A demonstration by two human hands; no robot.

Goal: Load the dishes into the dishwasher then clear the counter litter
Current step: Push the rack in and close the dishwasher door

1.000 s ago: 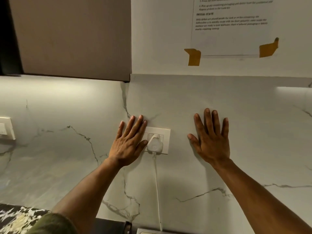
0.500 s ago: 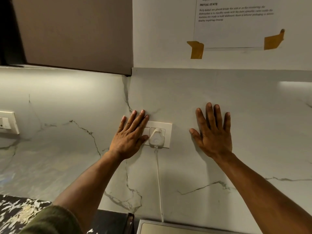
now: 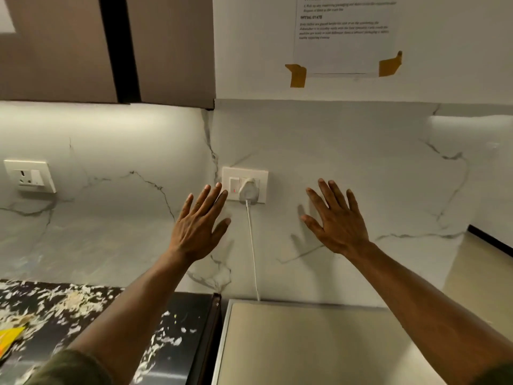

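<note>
My left hand (image 3: 198,223) is raised in front of the marble backsplash with its fingers straight and spread, fingertips just left of a white wall socket (image 3: 244,184). My right hand (image 3: 337,220) is held up the same way to the right of the socket, fingers spread, holding nothing. Below left lies a dark speckled counter (image 3: 177,323) with a yellow scrap of litter (image 3: 9,339) at its left edge. No dishes are in view. A flat grey appliance top (image 3: 305,343) sits below the socket.
A white plug and cord (image 3: 251,234) run from the socket down behind the grey top. A second socket (image 3: 29,176) is on the wall at far left. Brown upper cabinets (image 3: 166,48) hang above, and a taped instruction sheet (image 3: 344,34) is on the wall.
Both hands have come off the wall and lowered slightly. The view has tilted down, so the counter and the grey appliance top now show.
</note>
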